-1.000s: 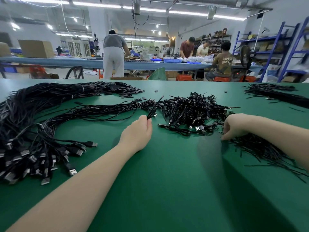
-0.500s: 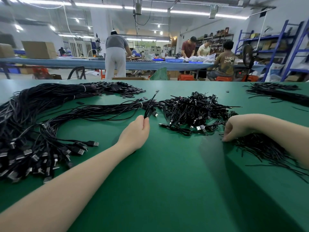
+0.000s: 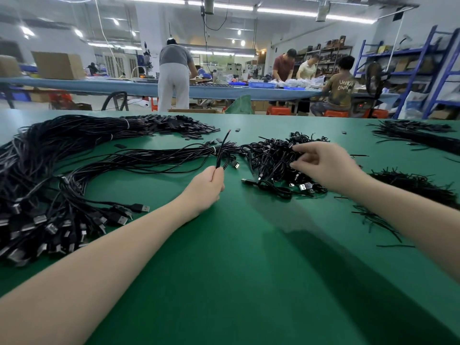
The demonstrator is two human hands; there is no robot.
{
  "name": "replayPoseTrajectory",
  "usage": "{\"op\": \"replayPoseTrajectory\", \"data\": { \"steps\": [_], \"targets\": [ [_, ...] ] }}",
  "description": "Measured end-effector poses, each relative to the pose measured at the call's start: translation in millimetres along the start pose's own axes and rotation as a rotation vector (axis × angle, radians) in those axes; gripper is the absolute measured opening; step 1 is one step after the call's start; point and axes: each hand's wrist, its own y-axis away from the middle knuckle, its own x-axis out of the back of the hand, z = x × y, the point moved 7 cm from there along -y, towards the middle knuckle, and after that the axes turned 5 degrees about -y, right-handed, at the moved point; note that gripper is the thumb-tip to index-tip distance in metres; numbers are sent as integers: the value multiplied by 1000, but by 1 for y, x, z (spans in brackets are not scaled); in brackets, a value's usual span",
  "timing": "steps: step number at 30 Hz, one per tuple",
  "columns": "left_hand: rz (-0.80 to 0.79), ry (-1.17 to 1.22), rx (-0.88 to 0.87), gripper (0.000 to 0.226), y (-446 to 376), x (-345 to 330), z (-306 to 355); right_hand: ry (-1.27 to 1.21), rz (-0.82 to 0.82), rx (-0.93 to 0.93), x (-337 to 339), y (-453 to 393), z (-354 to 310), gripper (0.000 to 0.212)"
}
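Head view: left hand (image 3: 206,186) is clamped round a few cables (image 3: 222,149), ends upright off the table (image 3: 249,270), likely gathering a bunch. Right hand (image 3: 323,165), fingers parted, reaches into the tangled heap (image 3: 271,155) alongside for another.

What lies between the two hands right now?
Head view: the left edge of the tangled cable pile and a USB plug lie between the left hand, which holds one cable, and the right hand.

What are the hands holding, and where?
The left hand grips a black cable just below its bare end. The right hand touches the cable pile; whether it grips cannot be told.
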Motion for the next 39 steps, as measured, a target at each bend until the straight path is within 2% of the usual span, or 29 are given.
{"op": "replayPoseTrajectory", "data": {
  "steps": [3, 7, 11, 15, 18, 20, 23, 25, 27, 29, 31, 33, 35, 37, 39],
  "targets": [
    [-54, 43, 9, 24, 0, -1, 0, -111, 145, 142, -27, 1, -42, 20],
    [-21, -30, -26, 27, 2, 1, 3, -211, 278, 318, -61, 16, -74, 11],
    [-2, -290, -115, 33, 6, 0, 10, -235, 369, 424, -74, 30, -72, 10],
    [-18, -574, -201, 30, 13, -8, 18, -265, 349, 439, -75, 30, -70, 9],
    [-16, -638, -224, 28, 18, -9, 22, -211, 331, 467, -77, 33, -74, 9],
    [24, -726, -247, 23, 22, -9, 27, -132, 351, 553, -74, 39, -83, 7],
    [65, -955, -297, 17, 29, -21, 38, 247, 318, 731, -73, 44, -108, 8],
    [98, -1125, -273, 21, 30, -24, 37, 414, 161, 612, -69, 29, -113, 12],
    [142, -1235, -299, 28, 35, -19, 43, 373, -27, 385, -56, 8, -101, 11],
    [190, -1362, -563, 27, 44, -28, 57, 167, -296, 173, -47, -5, -78, 13],
    [167, -1320, -815, 21, 60, -37, 72, -109, -484, -22, -44, -4, -52, 12],
    [137, -1218, -964, 25, 69, -41, 81, -416, -630, -217, -52, 8, -30, 13],
    [117, -1042, -951, 25, 71, -37, 83, -751, -698, -365, -69, 21, -21, 9],
    [96, -759, -752, 18, 61, -25, 75, -1081, -652, -448, -88, 27, -26, 8],
    [71, -428, -533, 19, 50, -15, 59, -1292, -527, -485, -104, 26, -34, 7]
  ]
}}
